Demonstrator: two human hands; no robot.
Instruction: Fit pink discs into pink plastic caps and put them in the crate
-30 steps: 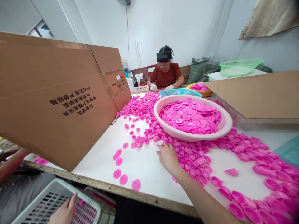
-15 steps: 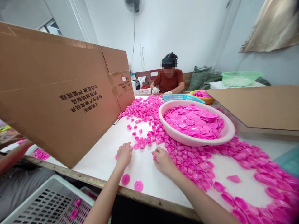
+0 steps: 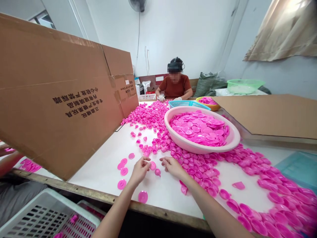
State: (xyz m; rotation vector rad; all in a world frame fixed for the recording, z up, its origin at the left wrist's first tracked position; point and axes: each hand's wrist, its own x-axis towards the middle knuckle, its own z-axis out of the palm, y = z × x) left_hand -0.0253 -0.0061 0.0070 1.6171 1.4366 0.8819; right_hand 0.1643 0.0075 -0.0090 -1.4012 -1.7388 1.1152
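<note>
Both my hands hover over the white tabletop (image 3: 99, 168), close together. My left hand (image 3: 140, 169) has its fingers curled, and a flat pink plastic disc (image 3: 153, 165) shows at its fingertips. Just below that disc is a small round pink piece with a knob (image 3: 158, 172), apart from my fingers. My right hand (image 3: 173, 168) faces it with bent fingers slightly apart and no piece visible between them. Several loose pink discs (image 3: 122, 184) lie left of my left hand. Beyond and beside my right hand spread many small pink cups (image 3: 198, 170).
A pale pink basin (image 3: 170, 130) heaped with pink discs stands right of centre. On the left rises a cardboard box (image 3: 81, 138); a cardboard flap (image 3: 269, 115) is at right. A white basket (image 3: 49, 201) is below the table edge. Across sits a gloved co-worker (image 3: 174, 86).
My hands have drawn closer together, the left one shifting right. The disc and knobbed piece now show between them. More loose discs are visible at left. The view has shifted slightly.
</note>
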